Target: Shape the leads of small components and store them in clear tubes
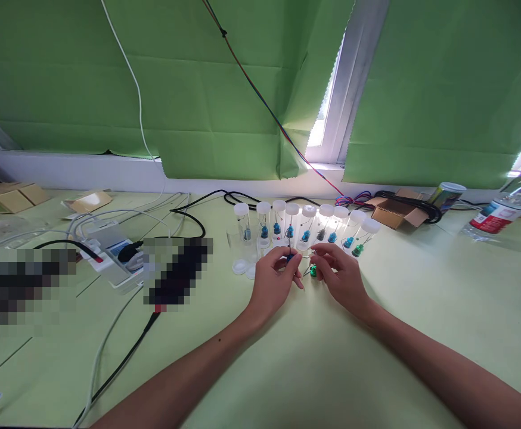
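My left hand [275, 279] pinches a small blue component [290, 258] with thin wire leads, just in front of a row of clear tubes [306, 226]. My right hand [338, 275] is curled beside it, its fingers closed on a small green component [313, 271]. The two hands nearly touch over the pale green table [314, 369]. The tubes lie side by side with white caps, and most hold a blue or green component. Loose white caps [242, 268] lie left of my left hand.
A white power strip [111, 259] with plugs and black and white cables sits at the left. Cardboard boxes [8, 196] lie at the far left, an open box [394, 213] and a can [446, 195] at the back right, and a plastic bottle [506, 211] at the far right. Green curtains hang behind.
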Demonstrator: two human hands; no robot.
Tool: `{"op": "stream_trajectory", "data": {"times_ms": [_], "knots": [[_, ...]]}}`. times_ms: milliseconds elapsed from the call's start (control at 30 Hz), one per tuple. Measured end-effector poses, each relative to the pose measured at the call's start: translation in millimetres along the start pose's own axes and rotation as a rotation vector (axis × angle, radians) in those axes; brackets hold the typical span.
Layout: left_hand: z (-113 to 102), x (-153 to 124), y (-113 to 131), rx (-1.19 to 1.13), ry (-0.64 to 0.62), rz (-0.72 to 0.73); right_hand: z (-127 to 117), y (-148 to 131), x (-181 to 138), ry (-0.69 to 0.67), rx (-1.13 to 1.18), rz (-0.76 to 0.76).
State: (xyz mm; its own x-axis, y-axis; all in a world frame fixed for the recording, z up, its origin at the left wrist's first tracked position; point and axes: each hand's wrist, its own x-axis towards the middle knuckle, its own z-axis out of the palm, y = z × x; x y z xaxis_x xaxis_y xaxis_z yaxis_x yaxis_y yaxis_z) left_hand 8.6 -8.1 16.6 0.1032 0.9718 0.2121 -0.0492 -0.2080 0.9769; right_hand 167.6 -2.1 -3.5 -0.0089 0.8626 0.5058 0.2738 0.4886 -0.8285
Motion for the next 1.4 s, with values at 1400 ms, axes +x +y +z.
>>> {"op": "stream_trajectory", "data": {"times_ms": [1400], "knots": [[0.4,-1.1,1.6,-0.107,-0.104,-0.095,-6.2,0.4,2.2,-0.006,-0.212,-0.105]]}}
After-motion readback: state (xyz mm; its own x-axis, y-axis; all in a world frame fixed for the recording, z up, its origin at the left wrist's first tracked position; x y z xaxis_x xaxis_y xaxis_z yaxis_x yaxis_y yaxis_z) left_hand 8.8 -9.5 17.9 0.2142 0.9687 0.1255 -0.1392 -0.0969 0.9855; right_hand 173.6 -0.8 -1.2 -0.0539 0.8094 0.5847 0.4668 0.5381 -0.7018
